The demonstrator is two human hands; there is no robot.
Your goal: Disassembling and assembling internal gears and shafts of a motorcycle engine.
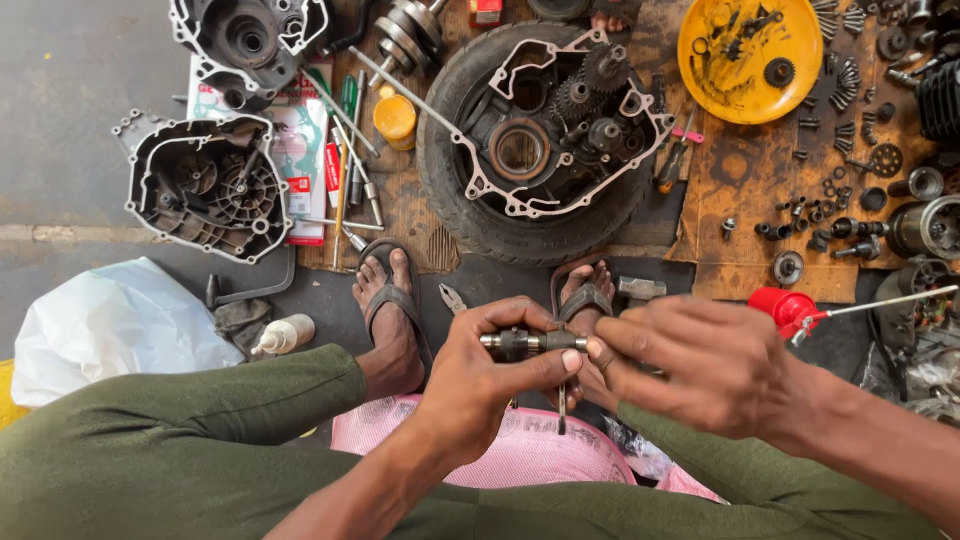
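In the middle of the head view, both hands hold a short metal shaft [531, 341] with dark collars, level across my lap. My left hand [490, 362] wraps around its left end. My right hand [690, 362] pinches its right end with fingertips. A thin metal rod [561, 405] hangs down just below the shaft. Beyond my sandalled feet lies an open engine crankcase half [560, 120] with gears, resting on a black tyre [455, 200].
Another crankcase cover [205, 185] lies at left beside hand tools [345, 150] and a yellow cup [395, 118]. A yellow bowl [750, 58], several bolts and small parts sit on cardboard at right. A red oil can [790, 308], a white plastic bag [110, 325] and a small bottle [285, 335] are near.
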